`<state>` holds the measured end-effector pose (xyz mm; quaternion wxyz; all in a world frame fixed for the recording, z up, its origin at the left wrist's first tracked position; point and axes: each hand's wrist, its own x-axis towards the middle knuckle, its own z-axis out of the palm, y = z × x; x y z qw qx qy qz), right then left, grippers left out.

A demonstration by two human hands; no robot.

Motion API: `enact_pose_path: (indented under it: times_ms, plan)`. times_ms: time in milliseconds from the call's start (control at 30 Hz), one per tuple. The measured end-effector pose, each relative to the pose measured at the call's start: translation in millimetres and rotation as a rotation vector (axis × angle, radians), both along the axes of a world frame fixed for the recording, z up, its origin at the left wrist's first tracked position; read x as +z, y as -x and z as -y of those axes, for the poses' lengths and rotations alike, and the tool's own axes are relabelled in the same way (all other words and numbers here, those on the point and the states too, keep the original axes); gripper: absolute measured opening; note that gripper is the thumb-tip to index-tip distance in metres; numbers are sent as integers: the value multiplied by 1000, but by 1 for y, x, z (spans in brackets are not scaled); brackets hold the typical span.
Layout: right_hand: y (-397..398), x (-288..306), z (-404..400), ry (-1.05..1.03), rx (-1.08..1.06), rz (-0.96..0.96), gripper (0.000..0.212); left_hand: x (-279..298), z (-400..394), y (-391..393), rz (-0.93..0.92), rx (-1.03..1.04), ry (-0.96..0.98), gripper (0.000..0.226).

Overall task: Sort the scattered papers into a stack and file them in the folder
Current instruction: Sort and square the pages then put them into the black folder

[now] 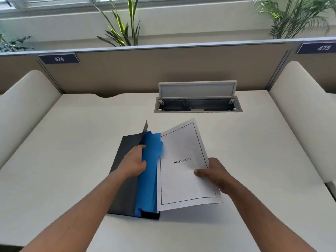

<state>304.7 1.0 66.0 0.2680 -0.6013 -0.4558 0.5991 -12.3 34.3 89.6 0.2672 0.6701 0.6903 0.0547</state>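
The stack of papers (183,166) is held over the right half of the open folder (125,179), its left edge against the blue inner leaves (148,171). It is judged light and limp: the sheets would sag if taken by one corner, and loose pages could fan or slip apart, so a hold at mid-edge with support beneath is thought best. The right hand (215,174) grips the stack at its right edge, thumb curled on top and the other fingers hidden under the paper. The left hand (133,162) holds the blue leaves back, fingers curled round their edge; the leaves look thin, smooth and flexible. The folder's dark cover lies flat on the bench (254,142).

On the top sheet "BIBLIOGRAPHY" is printed within a ruled border. On the partition behind, number plates read "474" (59,59) and "475" (323,47).
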Motion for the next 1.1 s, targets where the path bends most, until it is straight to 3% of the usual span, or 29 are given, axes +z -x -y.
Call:
enact_pose_path:
  times_ms: [133,300,467,633,867,1100]
  plan:
    - [-1,3,4,10,7,0,28,-1,1,3,-12,4,-61,73]
    - [15,9,6,37,28,-110,31,2,7,-12,-73,89,-101,108]
    - [27,16,2,33,27,-116,32,3,6,-13,-119,115,-161,84]
    - [32,18,-1,32,-9,-38,29,8,5,-8,-34,103,-135,61]
    - [58,23,-13,65,-24,21,33,6,5,-6,14,11,-111,63]
    - [98,20,-9,-58,-10,183,36,13,0,-5,193,89,-73,78]
